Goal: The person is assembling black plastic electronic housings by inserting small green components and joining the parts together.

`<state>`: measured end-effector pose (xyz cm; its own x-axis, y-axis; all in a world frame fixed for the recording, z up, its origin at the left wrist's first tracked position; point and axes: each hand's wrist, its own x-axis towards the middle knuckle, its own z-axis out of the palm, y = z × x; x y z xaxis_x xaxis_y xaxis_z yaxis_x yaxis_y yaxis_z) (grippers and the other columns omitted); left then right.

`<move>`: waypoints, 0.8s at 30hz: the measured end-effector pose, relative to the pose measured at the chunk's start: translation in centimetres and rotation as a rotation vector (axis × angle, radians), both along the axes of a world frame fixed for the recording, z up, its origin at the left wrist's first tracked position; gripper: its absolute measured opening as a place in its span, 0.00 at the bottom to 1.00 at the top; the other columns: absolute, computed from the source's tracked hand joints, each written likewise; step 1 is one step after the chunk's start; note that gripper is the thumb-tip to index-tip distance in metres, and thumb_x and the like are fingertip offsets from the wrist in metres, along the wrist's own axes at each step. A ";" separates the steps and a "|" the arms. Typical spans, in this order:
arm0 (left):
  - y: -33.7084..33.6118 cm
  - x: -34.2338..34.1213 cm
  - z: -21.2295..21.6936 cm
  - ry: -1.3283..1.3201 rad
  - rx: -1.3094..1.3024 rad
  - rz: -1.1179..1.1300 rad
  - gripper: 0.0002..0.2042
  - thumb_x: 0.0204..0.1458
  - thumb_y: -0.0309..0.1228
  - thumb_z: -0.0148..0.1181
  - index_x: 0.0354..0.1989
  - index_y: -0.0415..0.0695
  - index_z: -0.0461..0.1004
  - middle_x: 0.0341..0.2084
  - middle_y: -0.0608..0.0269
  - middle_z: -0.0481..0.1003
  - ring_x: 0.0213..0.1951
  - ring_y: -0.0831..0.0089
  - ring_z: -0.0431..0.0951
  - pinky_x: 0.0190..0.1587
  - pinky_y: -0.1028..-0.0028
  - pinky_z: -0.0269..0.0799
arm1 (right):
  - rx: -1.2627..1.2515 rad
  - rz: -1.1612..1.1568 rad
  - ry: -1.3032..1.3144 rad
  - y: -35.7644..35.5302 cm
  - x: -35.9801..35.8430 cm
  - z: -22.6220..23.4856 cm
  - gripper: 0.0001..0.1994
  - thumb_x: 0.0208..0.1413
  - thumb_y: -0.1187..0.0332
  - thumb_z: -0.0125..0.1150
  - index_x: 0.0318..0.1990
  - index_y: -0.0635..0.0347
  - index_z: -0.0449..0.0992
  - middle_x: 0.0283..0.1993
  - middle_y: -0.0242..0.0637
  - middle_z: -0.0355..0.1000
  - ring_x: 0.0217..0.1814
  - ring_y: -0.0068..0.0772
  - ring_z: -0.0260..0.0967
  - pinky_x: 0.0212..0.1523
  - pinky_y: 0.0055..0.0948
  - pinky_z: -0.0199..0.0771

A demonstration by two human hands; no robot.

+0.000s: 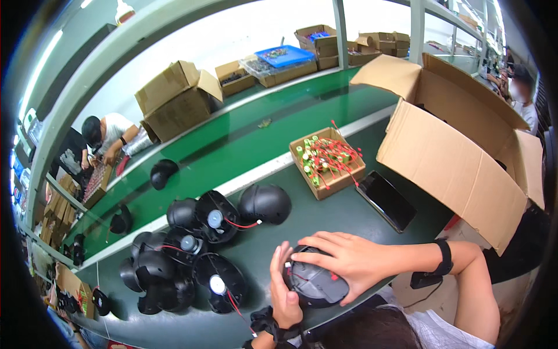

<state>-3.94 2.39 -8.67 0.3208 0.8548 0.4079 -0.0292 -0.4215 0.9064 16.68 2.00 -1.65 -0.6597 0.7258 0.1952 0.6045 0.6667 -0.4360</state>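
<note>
Black shell: the black shell (317,278) sits between the two hands, right under the right fingers and against the left ones. Grey cover faces up, red wire along its far-left edge; whether it rests on the bench (331,218) is hidden.
Writing: light print on a dark shirt (70,150), far left of the fingers, too blurred to read.
Left fingers: the left hand (283,288) is held to the shell's left side, fingers close together and pointing away, thumb upright next to it. Black fabric band at that wrist.
Right fingers: the right hand (343,255) is spread over the shell's top and right side, thumb down at the near-right edge. Black strap (445,259) at that wrist.
Grip: both hands have the shell between them.
Loose shells: the pile (157,267) is left of the left fingers, well apart; some show round silver parts (217,284) with red leads.
Battery box: the small cardboard box (342,185) with green cells and red wires lies beyond the right fingers.
Phone: the dark phone (386,200) is beyond and right of the right fingers, beside that box.
Carton: big open carton (453,168), farther right.
Belt: green belt (244,134) runs beyond everything on the bench.
</note>
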 end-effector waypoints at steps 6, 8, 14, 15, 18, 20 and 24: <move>-1.2 -1.8 0.2 -0.094 -0.087 0.003 0.24 0.58 0.44 0.51 0.52 0.34 0.68 0.50 0.45 0.70 0.57 0.53 0.70 0.60 0.60 0.62 | 0.006 -0.070 0.281 6.7 2.9 5.1 0.61 0.20 0.53 0.83 0.68 0.57 0.52 0.65 0.52 0.58 0.65 0.50 0.62 0.61 0.39 0.67; -2.0 -3.2 0.3 -0.021 -0.123 0.044 0.17 0.62 0.35 0.48 0.42 0.33 0.78 0.40 0.46 0.78 0.52 0.52 0.75 0.58 0.61 0.66 | 0.119 -0.144 0.319 11.4 2.3 7.9 0.63 0.19 0.52 0.83 0.68 0.56 0.50 0.64 0.53 0.60 0.64 0.51 0.63 0.62 0.41 0.66; -1.4 -4.4 -0.6 0.300 -0.297 -0.204 0.09 0.58 0.27 0.54 0.40 0.37 0.77 0.34 0.52 0.79 0.39 0.61 0.79 0.44 0.69 0.72 | 0.220 -0.555 0.091 27.6 -1.0 7.4 0.65 0.17 0.46 0.82 0.69 0.49 0.48 0.60 0.54 0.64 0.59 0.55 0.67 0.60 0.46 0.67; -1.6 -4.1 -1.0 0.333 -0.180 -0.179 0.07 0.56 0.27 0.55 0.38 0.37 0.77 0.34 0.51 0.78 0.38 0.55 0.78 0.43 0.67 0.72 | 0.202 -0.600 0.069 29.9 -1.5 6.3 0.65 0.16 0.44 0.81 0.68 0.48 0.48 0.59 0.54 0.65 0.59 0.56 0.67 0.59 0.47 0.68; -1.7 -4.1 -1.4 0.353 -0.097 -0.159 0.06 0.55 0.27 0.56 0.34 0.37 0.76 0.32 0.50 0.76 0.37 0.51 0.76 0.41 0.64 0.71 | 0.109 -0.684 -0.041 33.6 -3.2 2.9 0.67 0.14 0.43 0.81 0.69 0.44 0.47 0.58 0.53 0.66 0.58 0.59 0.67 0.57 0.48 0.70; -1.7 -4.3 -2.3 0.303 -0.076 -0.164 0.06 0.54 0.26 0.56 0.29 0.36 0.73 0.27 0.47 0.72 0.32 0.49 0.73 0.36 0.60 0.68 | 0.063 -0.739 -0.082 35.2 -4.2 0.4 0.68 0.14 0.42 0.81 0.70 0.43 0.46 0.60 0.53 0.64 0.59 0.60 0.67 0.58 0.48 0.69; -2.2 -4.0 -2.8 0.280 -0.102 -0.145 0.10 0.53 0.25 0.54 0.21 0.36 0.66 0.19 0.46 0.65 0.26 0.47 0.66 0.30 0.56 0.61 | 0.015 -0.799 -0.095 36.2 -4.5 -2.8 0.69 0.15 0.42 0.81 0.71 0.42 0.43 0.64 0.53 0.57 0.63 0.62 0.61 0.60 0.51 0.66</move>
